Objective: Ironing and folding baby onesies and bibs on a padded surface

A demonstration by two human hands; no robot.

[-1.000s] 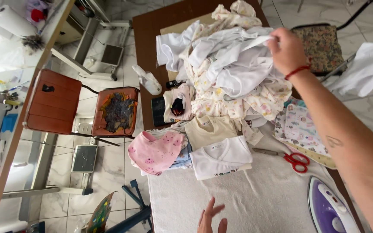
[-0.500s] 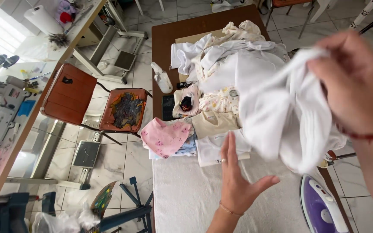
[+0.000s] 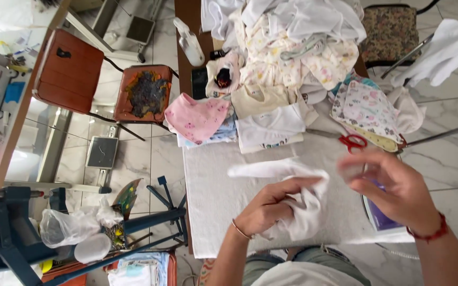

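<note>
Lying crumpled across the lower middle of the frame, a small white garment [image 3: 292, 190] of soft, thin cloth is seen on a pale, nubbly towel [image 3: 213, 212] spread over the table. The left hand [image 3: 271, 206] is closed on the garment's lower bunched part, fingers curled into the folds. One limp strip of the cloth is stretched toward the left of the frame, so the long axis runs roughly left to right, with the bulk gathered at the right end under the fingers. The right hand [image 3: 393, 190] is held just right of the garment, fingers half open; it is blurred, and whether the cloth is touched by it cannot be told. A purple and white iron [image 3: 380, 217] is partly covered by that hand. Red-handled scissors [image 3: 345, 140] lie above it. A pink bib-shaped piece [image 3: 197, 116] and a heap of printed baby clothes [image 3: 298, 47] fill the upper middle.
</note>
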